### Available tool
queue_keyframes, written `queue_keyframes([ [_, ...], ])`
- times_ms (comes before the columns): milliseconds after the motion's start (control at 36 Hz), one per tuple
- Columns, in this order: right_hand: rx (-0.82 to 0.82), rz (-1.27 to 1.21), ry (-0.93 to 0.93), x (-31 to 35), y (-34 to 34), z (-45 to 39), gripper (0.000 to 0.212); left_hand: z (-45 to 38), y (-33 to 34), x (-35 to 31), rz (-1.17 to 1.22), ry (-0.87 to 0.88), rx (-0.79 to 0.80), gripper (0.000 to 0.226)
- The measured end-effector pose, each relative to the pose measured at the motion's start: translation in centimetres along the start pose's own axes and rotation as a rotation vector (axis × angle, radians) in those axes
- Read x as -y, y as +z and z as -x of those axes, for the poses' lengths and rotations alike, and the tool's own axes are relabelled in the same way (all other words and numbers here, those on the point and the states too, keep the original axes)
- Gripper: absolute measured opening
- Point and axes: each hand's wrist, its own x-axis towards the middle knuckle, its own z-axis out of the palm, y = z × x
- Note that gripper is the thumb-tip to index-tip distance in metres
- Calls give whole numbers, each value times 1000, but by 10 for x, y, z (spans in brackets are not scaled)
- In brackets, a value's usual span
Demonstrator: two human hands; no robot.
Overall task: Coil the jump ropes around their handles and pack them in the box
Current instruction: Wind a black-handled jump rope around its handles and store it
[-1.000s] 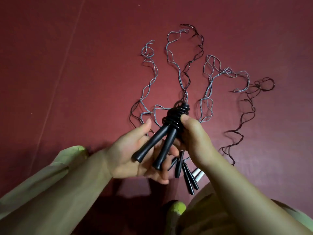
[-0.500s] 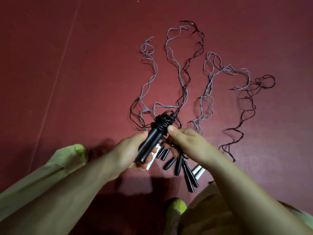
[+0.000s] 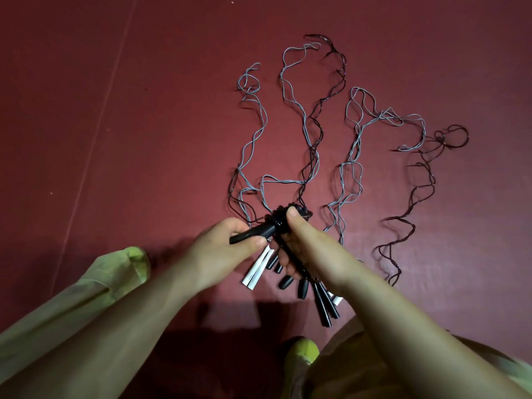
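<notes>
Head view, coiled black jump rope (image 3: 276,224) between hands, left hand (image 3: 227,249) gripping handles, right hand (image 3: 305,249) pinching coil

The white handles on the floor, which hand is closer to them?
Left. The left hand, gripping the black handles, sits right above the white handles; the right hand is on the coiled rope, farther right.

coiled rope (image 3: 280,223) between hands | loose ropes (image 3: 313,145) behind | handles (image 3: 322,306) below
</notes>
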Motion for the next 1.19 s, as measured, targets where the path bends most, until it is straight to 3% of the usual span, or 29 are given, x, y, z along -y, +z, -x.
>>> queue_keyframes([
  [56, -15, -17, -36, 3, 0, 1, 86, 0, 0, 0, -8, 14, -24, 57],
  [167, -58, -24, -106, 8, 1, 5, 64, 1, 0, -1, 34, 47, -24, 46],
  [250, -29, -49, -175, 9, 2, 7, 74, 3, -1, -3, 25, 85, -12, 33],
  [333, -1, -67, -183, 10, 3, 9, 80, 5, 0, -5, -57, 107, -17, 42],
  [444, -31, -95, -166, 12, 5, 9, 62, 5, 0, -3, -133, 53, -10, 51],
  [500, -58, -72, -180, 13, 4, 10, 63, 7, -1, -5, -51, 9, 80, 53],
  [583, -70, -79, -221, 12, 3, 12, 72, 13, -3, -16, 387, -192, 315, 43],
  [694, -57, -231, -280, 13, 4, 12, 56, 15, -13, -12, 768, -314, 783, 82],
  [750, 7, -386, -290, 16, 3, 14, 42, 16, -17, -11, 862, -310, 868, 87],
  [833, 126, -448, -333, 22, 1, 17, 35, 16, -17, -15, 890, -338, 796, 85],
  [1028, 159, -251, -251, 17, -8, 17, 44, 16, -17, -20, 837, -393, 710, 64],
  [1194, -60, -55, -179, 11, 4, 12, 67, 17, -5, -24, 657, -325, 459, 53],
])
